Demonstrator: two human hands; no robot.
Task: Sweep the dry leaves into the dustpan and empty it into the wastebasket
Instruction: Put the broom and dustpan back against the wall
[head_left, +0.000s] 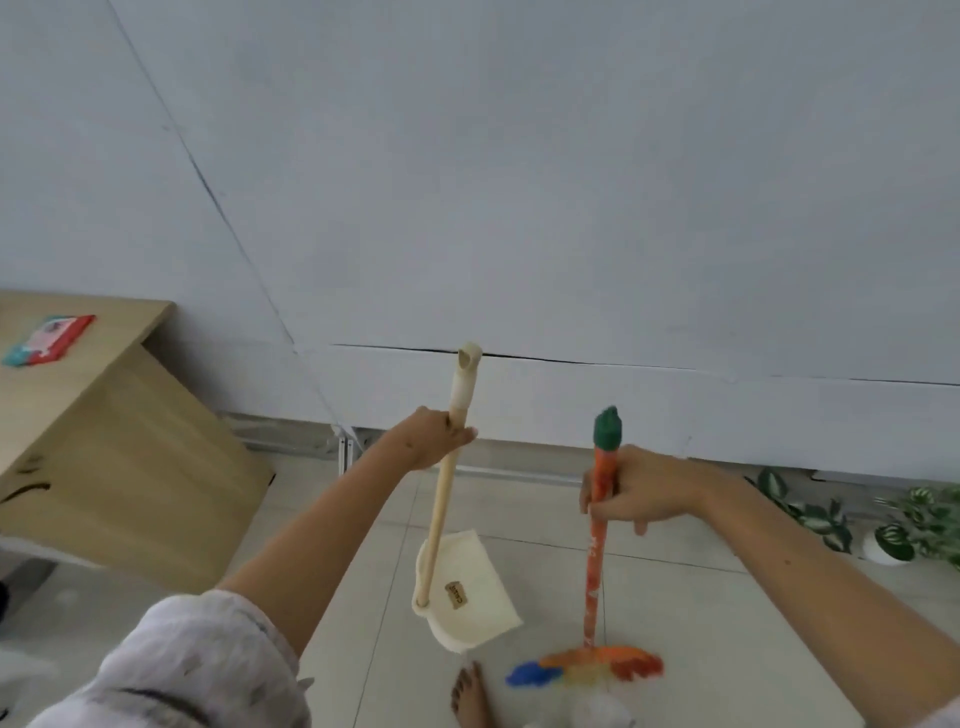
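Over the pale tiled floor (675, 597), both hands are loaded and ready. Left hand (431, 439) wraps its fingers round the long wooden pole of the dustpan (467, 592), gripping just below the pole's capped top. Right hand (641, 491) curls round the orange handle of the broom (597, 551), just under its green cap, with the little finger hanging loose.

Now the geometry. The cream dustpan pan hangs low, down and slightly right of the left hand, and from this angle I can't tell whether it touches the floor. The broom's handle runs almost straight down to its orange-and-blue bristles (587, 667), which splay on the floor just right of the dustpan and a little nearer the person. A bare foot (470, 696) stands close behind the pan.

And the dry leaves? None in sight on the tiles around the dustpan. No wastebasket in view either. Green potted plants (904, 519) sit well right of the dustpan by the wall; a wooden table (104, 441) with a red packet (49, 340) stands well left.

My read: the sweep hasn't begun. The broom hand sits nearer the bristles' side, so once leaves are found, the stroke likely runs right-to-left toward the pan.
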